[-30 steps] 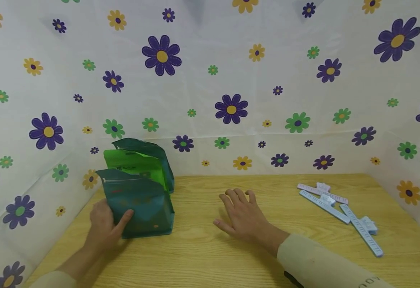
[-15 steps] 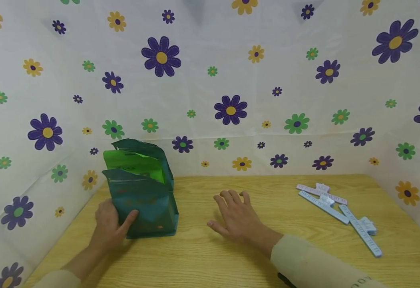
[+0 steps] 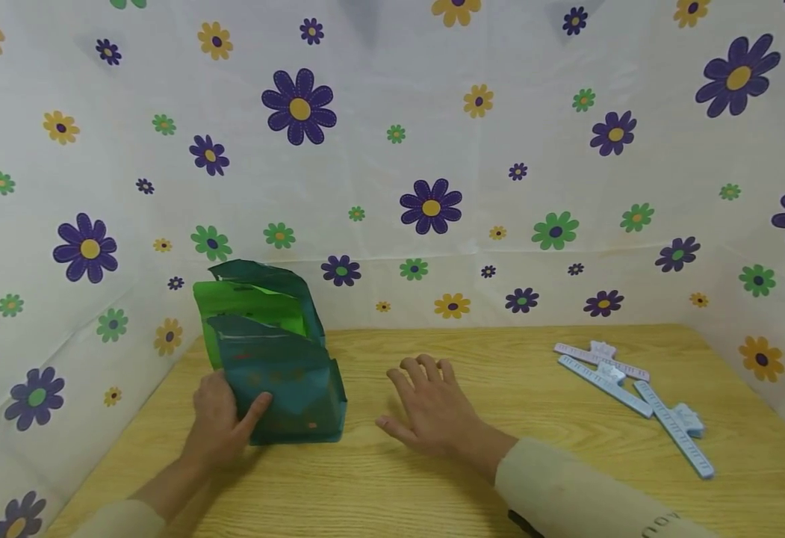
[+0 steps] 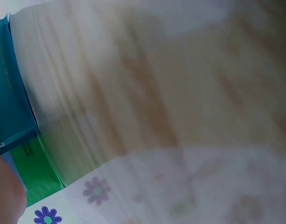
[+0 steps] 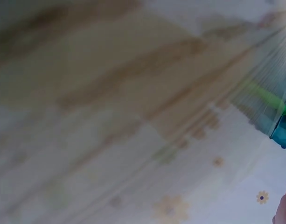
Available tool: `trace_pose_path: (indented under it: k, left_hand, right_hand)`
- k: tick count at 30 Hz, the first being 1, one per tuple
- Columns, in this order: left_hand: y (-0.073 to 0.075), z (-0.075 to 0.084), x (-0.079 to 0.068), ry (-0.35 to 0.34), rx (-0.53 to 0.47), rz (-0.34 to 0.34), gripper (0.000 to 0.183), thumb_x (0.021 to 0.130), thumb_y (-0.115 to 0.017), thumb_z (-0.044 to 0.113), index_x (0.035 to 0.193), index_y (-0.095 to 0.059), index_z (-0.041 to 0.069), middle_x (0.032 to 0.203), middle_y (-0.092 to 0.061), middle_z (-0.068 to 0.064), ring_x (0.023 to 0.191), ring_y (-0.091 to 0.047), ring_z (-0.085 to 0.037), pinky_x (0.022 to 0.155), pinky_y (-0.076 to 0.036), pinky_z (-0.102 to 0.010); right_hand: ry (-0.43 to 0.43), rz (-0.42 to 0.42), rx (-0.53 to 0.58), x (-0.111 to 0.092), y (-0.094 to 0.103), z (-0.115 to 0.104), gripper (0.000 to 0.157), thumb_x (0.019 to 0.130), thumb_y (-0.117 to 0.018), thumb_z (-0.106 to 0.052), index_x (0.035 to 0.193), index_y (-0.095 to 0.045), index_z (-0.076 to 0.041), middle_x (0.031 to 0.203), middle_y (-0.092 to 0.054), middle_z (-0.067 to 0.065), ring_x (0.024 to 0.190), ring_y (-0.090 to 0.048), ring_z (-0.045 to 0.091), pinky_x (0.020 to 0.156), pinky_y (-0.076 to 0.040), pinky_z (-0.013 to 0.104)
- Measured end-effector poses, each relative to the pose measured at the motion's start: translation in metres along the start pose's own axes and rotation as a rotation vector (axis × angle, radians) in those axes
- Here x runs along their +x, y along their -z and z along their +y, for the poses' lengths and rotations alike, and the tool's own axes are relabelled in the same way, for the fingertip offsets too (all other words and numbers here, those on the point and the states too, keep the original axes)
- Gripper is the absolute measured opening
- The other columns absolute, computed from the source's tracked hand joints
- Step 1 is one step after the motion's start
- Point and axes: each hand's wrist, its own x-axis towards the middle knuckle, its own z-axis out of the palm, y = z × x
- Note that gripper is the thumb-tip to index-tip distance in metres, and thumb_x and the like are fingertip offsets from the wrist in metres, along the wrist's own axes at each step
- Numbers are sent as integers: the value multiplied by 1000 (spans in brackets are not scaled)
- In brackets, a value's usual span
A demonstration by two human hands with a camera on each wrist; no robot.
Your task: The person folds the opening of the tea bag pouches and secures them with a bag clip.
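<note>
My left hand point(image 3: 220, 418) grips the lower left side of a dark teal pouch bag point(image 3: 287, 396), thumb across its front. The bag stands roughly upright, its top flap leaning left. Behind it are a bright green bag point(image 3: 251, 300) and another teal bag point(image 3: 296, 282), both partly hidden. My right hand point(image 3: 432, 411) is to the right of the bags, palm down with fingers spread and loosely bent, holding nothing. In the left wrist view the teal bag point(image 4: 10, 88) and green bag point(image 4: 36, 170) show at the left edge.
On the right of the wooden table point(image 3: 379, 493) lie a pink bar clip point(image 3: 576, 351) and two light blue bar clips point(image 3: 607, 387), close together. A white sheet point(image 3: 379, 90) with printed flowers encloses the back and sides.
My left hand has slid the front teal bag to the right, uncovering more of the green bag's left edge. My right hand has shifted a little left, toward the bags.
</note>
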Motion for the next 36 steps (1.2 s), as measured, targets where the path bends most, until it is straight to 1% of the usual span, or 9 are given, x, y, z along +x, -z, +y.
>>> trace_pose_path:
  k: [9, 16, 20, 22, 24, 27, 30, 34, 36]
  left_hand:
    - [-7, 10, 3, -10, -14, -26, 70, 99, -59, 32, 138, -27, -17, 125, -37, -39, 118, -32, -50, 99, -19, -63]
    - [-13, 17, 5, -17, -26, -52, 71, 100, -58, 32, 143, -25, -14, 129, -37, -36, 120, -32, -47, 102, -18, -62]
    - [-15, 22, 6, 16, -33, -107, 74, 101, -55, 34, 147, -21, -12, 141, -32, -38, 130, -27, -49, 107, -15, -65]
    - [-16, 24, 7, 23, -35, -123, 74, 101, -55, 35, 148, -20, -11, 143, -31, -37, 132, -26, -49, 108, -14, -64]
    - [-19, 25, 8, 18, -39, -125, 74, 102, -55, 35, 148, -20, -11, 143, -32, -35, 132, -26, -47, 109, -13, -64]
    - [-23, 27, 9, -2, -38, -106, 72, 100, -57, 34, 146, -24, -10, 135, -37, -32, 125, -31, -44, 107, -17, -62]
    - [-27, 30, 8, 8, -34, -109, 75, 101, -55, 37, 146, -21, -12, 140, -34, -36, 132, -28, -48, 109, -15, -66]
    - [-33, 36, 8, -31, -21, -78, 75, 102, -53, 41, 144, -24, -13, 136, -36, -36, 129, -30, -48, 107, -18, -65]
    - [-37, 38, 8, -75, 0, -46, 72, 101, -53, 43, 140, -30, -13, 127, -41, -32, 120, -35, -44, 103, -21, -62]
  right_hand:
    - [5, -22, -9, 4, 0, -4, 68, 98, -40, -66, 140, -49, -14, 138, -50, 6, 131, -41, 26, 111, -26, 55]
    - [10, -33, -13, 6, 0, -7, 69, 97, -37, -68, 141, -49, -15, 138, -49, 6, 130, -41, 25, 110, -28, 54]
    - [13, -38, -18, 7, 0, -9, 70, 98, -35, -68, 142, -48, -15, 138, -48, 6, 129, -41, 25, 107, -30, 51]
    - [12, -37, -20, 7, -1, -10, 70, 98, -35, -68, 142, -48, -15, 138, -48, 5, 128, -40, 25, 105, -30, 51]
    - [12, -34, -19, 7, -1, -11, 70, 98, -35, -69, 141, -48, -15, 138, -48, 5, 128, -41, 25, 105, -30, 51]
    - [13, -35, -21, 8, -3, -13, 71, 98, -33, -70, 140, -50, -15, 138, -48, 6, 127, -41, 25, 104, -31, 52]
    - [17, -39, -24, 8, -4, -14, 72, 98, -32, -71, 135, -54, -14, 137, -49, 6, 126, -41, 25, 103, -31, 52]
    - [45, -3, -52, 7, -4, -17, 68, 99, -32, -69, 120, -61, -12, 132, -49, 8, 121, -43, 25, 99, -33, 50]
    - [64, 27, -69, 7, -5, -18, 63, 100, -33, -66, 111, -63, -11, 127, -50, 9, 117, -44, 26, 96, -34, 49]
